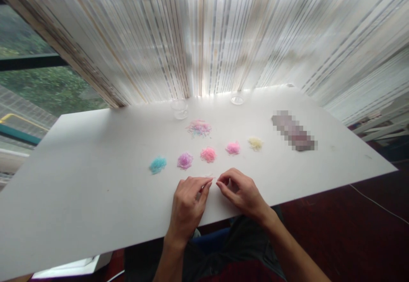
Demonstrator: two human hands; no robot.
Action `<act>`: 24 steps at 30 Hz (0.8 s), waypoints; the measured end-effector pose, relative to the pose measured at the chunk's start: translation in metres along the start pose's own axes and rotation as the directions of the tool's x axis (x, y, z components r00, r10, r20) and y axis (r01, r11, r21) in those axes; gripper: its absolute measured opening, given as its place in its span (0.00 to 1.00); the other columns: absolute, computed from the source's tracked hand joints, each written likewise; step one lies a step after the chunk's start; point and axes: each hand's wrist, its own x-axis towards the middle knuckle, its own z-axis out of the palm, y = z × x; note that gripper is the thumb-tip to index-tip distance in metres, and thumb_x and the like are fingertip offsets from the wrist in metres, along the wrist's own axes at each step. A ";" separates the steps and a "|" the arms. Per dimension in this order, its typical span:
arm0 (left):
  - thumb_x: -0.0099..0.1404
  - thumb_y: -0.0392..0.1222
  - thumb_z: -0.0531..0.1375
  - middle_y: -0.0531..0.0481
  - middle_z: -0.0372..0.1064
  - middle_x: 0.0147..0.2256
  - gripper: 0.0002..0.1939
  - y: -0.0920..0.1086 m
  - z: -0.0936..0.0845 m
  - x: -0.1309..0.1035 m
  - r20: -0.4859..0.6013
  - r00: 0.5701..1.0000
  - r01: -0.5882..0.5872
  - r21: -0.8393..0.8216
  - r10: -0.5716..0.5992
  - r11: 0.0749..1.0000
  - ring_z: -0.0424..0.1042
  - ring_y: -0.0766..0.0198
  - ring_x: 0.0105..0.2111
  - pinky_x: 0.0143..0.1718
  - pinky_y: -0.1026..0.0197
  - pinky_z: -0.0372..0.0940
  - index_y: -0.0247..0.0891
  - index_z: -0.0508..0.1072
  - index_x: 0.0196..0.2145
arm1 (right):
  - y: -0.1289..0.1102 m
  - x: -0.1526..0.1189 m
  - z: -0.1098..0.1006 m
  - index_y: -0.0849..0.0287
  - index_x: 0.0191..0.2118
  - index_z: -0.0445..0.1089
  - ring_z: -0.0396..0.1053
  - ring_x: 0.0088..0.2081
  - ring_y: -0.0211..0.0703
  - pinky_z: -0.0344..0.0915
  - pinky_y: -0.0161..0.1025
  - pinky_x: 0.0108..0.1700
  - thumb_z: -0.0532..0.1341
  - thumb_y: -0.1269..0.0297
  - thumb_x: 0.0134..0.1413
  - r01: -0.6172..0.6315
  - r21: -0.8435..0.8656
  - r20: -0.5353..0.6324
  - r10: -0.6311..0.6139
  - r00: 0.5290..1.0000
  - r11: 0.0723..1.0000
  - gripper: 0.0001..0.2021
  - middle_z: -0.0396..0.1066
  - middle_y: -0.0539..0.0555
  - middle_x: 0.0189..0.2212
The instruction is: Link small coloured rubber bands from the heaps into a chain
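Coloured piles; clear cup behind

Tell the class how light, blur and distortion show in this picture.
Head view: daylight through the striped curtain looks hazy and bright; head view: the curtain's stripes fan outward, suggesting a wide lens; head view: blur softens the finest detail in the blue pile; head view: coarse pixel blocks mask an item on the white table.

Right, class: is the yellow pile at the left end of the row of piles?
No, the blue pile sits at the left end, while the yellow pile is at the right end.
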 end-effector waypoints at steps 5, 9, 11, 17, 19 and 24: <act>0.74 0.35 0.60 0.50 0.81 0.42 0.06 0.001 -0.001 -0.001 0.011 1.000 0.006 0.007 -0.006 1.000 0.78 0.61 0.41 0.43 0.56 0.63 0.41 0.77 0.46 | 0.000 0.000 0.000 0.56 0.37 0.71 0.69 0.30 0.38 0.67 0.34 0.34 0.62 0.68 0.65 0.009 -0.009 -0.024 -0.010 1.000 1.000 0.03 0.72 0.50 0.30; 0.74 0.36 0.61 0.51 0.80 0.41 0.05 0.002 -0.001 0.000 0.002 1.000 0.008 0.007 -0.008 1.000 0.76 0.62 0.36 0.41 0.57 0.63 0.41 0.76 0.46 | -0.001 0.000 0.000 0.56 0.37 0.72 0.68 0.29 0.38 0.66 0.33 0.32 0.63 0.68 0.65 0.017 -0.008 -0.035 -0.017 0.999 1.000 0.03 0.72 0.50 0.29; 0.74 0.37 0.62 0.51 0.79 0.39 0.05 0.002 -0.001 0.000 -0.027 1.000 0.011 0.007 -0.011 1.000 0.74 0.63 0.32 0.40 0.57 0.63 0.40 0.75 0.46 | -0.002 -0.001 -0.002 0.56 0.36 0.72 0.68 0.29 0.38 0.66 0.33 0.32 0.63 0.67 0.65 0.017 -0.010 -0.046 -0.017 0.999 1.000 0.04 0.72 0.50 0.29; 0.73 0.35 0.62 0.52 0.77 0.37 0.04 0.004 -0.002 -0.001 -0.050 0.998 0.027 -0.002 -0.027 1.000 0.72 0.63 0.32 0.39 0.58 0.64 0.40 0.75 0.45 | 0.014 0.001 -0.035 0.55 0.36 0.73 0.71 0.29 0.39 0.69 0.35 0.34 0.63 0.64 0.65 -0.044 -0.056 -0.140 0.036 0.990 0.997 0.05 0.76 0.50 0.30; 0.73 0.34 0.61 0.52 0.76 0.36 0.04 0.004 -0.002 -0.001 -0.043 0.999 0.023 -0.006 -0.023 1.000 0.72 0.63 0.32 0.39 0.58 0.64 0.40 0.75 0.44 | 0.027 0.004 -0.054 0.55 0.35 0.75 0.70 0.28 0.40 0.70 0.36 0.33 0.64 0.60 0.64 -0.111 -0.104 -0.211 0.087 0.974 0.988 0.07 0.76 0.51 0.29; 0.73 0.33 0.60 0.52 0.76 0.35 0.06 0.003 0.000 0.000 -0.042 0.999 0.011 0.013 -0.011 1.000 0.71 0.63 0.32 0.38 0.58 0.64 0.40 0.75 0.45 | 0.059 0.017 -0.104 0.56 0.34 0.78 0.69 0.26 0.42 0.69 0.39 0.31 0.64 0.46 0.59 -0.335 -0.210 -0.384 0.237 0.892 0.919 0.17 0.79 0.54 0.30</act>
